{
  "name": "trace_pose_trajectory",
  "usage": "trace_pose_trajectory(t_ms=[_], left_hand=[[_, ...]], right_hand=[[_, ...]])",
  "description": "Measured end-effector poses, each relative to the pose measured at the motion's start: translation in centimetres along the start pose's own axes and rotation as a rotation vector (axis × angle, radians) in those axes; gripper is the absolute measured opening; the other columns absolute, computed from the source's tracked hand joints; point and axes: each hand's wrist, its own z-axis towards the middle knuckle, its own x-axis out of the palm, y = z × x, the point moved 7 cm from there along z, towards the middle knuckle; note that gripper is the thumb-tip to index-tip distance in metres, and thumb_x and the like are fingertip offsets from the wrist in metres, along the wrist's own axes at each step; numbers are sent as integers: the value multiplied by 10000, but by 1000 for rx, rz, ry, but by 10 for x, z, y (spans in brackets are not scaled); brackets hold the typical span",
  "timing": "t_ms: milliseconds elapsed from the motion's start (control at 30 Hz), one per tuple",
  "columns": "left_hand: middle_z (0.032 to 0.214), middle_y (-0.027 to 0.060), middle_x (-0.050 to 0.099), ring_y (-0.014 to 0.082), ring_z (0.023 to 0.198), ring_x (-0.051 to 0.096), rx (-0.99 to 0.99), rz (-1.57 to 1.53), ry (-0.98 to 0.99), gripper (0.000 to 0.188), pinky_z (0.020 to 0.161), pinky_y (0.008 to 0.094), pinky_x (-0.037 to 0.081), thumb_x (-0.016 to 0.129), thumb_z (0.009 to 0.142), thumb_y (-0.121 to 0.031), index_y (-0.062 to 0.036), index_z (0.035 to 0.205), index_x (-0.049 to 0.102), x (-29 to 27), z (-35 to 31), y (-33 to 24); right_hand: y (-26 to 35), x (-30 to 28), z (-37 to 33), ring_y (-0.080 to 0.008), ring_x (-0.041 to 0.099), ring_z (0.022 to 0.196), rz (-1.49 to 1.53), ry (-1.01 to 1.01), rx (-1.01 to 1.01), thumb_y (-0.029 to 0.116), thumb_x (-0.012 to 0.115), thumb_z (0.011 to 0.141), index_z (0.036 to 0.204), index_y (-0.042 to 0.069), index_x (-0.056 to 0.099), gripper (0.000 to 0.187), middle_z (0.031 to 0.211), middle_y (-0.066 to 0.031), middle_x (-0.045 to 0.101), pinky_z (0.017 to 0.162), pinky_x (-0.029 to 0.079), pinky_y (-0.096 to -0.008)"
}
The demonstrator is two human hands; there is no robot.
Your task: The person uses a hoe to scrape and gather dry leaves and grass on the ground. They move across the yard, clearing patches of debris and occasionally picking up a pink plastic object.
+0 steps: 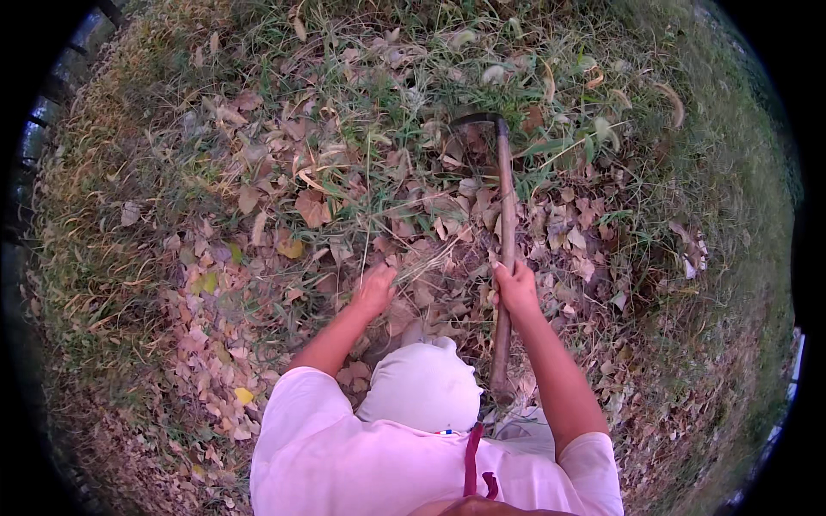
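From the head view, I am looking straight down over my pale shirt (344, 456) and bent knee (422, 387) at a patch of ground covered in dry brown leaves (224, 292) with thin green grass (379, 112) pushing through.

My right hand (514, 288) is wrapped tight around the wooden handle (507, 215) of a sickle, fingers closed about the shaft roughly at its middle. The handle runs nearly upright in the picture, its butt end down beside my knee and its far end up among the grass. There the dark curved blade (471, 119) hooks off to the left, lying in the green stems and dead leaves.

My left hand (374, 288) is clenched on a tuft of dry grass stalks (430, 254), which slant up and to the right from my fist toward the handle. The two hands are near each other but apart, with leaf litter between them.

A dark red strap (471, 460) hangs down my chest. Darker bare soil (731, 344) shows at the right.
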Motion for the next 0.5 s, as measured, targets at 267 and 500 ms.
trace_pose_trajectory(t_ms=[267,500], left_hand=[[1337,104,396,338,1216,382,403,503,-133,500,980,495,299,612,696,-100,-161,1180,502,-22,157,-36],[1378,177,355,377,1169,462,-413,458,155,571,906,493,409,576,750,-160,-154,1299,418,34,184,99]], right_hand=[[-61,44,15,-103,467,384,-136,423,212,186,561,853,912,-12,477,223,585,-26,498,357,394,-254],[-91,43,4,-92,461,387,-28,433,235,180,562,854,945,-22,485,235,590,-20,504,358,394,-247]])
